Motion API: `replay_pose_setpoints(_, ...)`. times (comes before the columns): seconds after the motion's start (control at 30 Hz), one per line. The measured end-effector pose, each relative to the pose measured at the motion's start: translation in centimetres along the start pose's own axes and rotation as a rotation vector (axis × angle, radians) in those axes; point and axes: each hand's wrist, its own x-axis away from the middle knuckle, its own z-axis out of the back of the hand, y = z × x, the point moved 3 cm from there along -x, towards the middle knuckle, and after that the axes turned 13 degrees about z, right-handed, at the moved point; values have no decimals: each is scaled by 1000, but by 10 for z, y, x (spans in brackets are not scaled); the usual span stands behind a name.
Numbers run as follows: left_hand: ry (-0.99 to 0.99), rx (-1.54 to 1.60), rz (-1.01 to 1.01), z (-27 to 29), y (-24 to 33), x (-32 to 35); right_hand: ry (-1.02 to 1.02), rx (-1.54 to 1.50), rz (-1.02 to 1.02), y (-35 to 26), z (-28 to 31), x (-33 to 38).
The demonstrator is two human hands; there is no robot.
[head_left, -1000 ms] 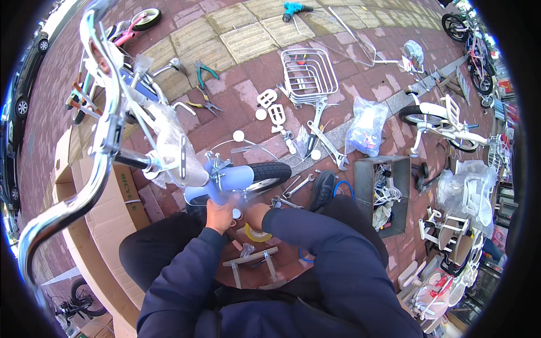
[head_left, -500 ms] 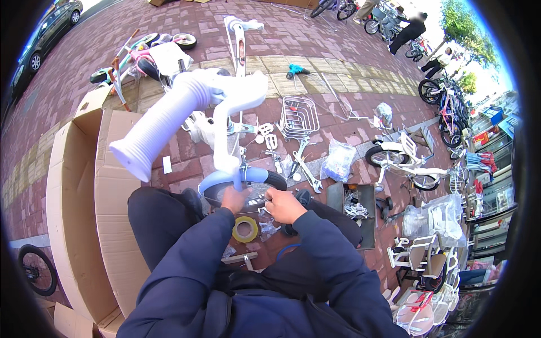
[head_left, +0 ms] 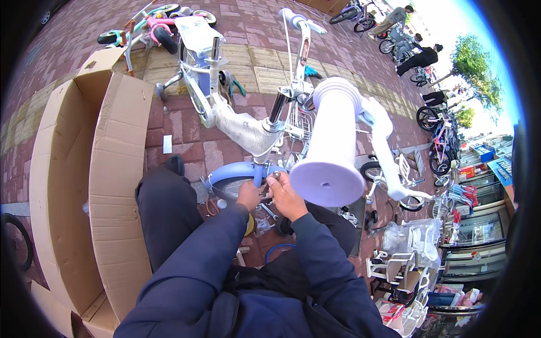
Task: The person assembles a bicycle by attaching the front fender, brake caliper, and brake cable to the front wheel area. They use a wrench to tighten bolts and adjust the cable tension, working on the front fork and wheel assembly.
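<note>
A small bicycle with a white, partly wrapped frame (head_left: 239, 127) stands in front of me, its handlebar turned. My left hand (head_left: 248, 196) is closed at the lower end of the lavender fork leg (head_left: 258, 174), beside the front wheel. Over that wheel curves a lavender fender (head_left: 225, 172). My right hand (head_left: 287, 197) is beside it, thumb and finger pinching a small metal piece (head_left: 276, 176) too small to name. A lavender handlebar grip (head_left: 332, 152) looms close above my right hand. Part of the wheel is hidden behind my hands.
An open cardboard box (head_left: 115, 186) stands along my left. Pliers (head_left: 236, 85) lie beyond the bicycle, and a wire basket (head_left: 300, 124) is partly hidden behind the handlebar. Clear plastic bags (head_left: 414, 239) and white bicycle parts lie to the right. Parked bicycles (head_left: 442, 141) line the far right.
The bicycle's handlebar has swung from left to right, and its frame now shows on the left. My right hand has risen slightly, and a small metal piece now shows at its fingertips.
</note>
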Motion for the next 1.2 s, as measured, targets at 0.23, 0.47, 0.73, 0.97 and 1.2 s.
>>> replay_pose_setpoints(0.23,-62,252,317,12,23,14,-50,239,142,-16,-3,-29)
replay_pose_setpoints(0.47,1,151,238,3,13,11,-232,421,382,-27,-16,-44)
replay_pose_setpoints(0.73,-2,267,85,-13,-14,5,-217,651,448,2,-46,-15)
replay_pose_setpoints(0.97,-223,699,190,-19,-19,8,-379,664,695,3,-50,5)
replay_pose_setpoints(1.2,-73,172,228,-2,10,8,-100,487,319,-23,-22,-54)
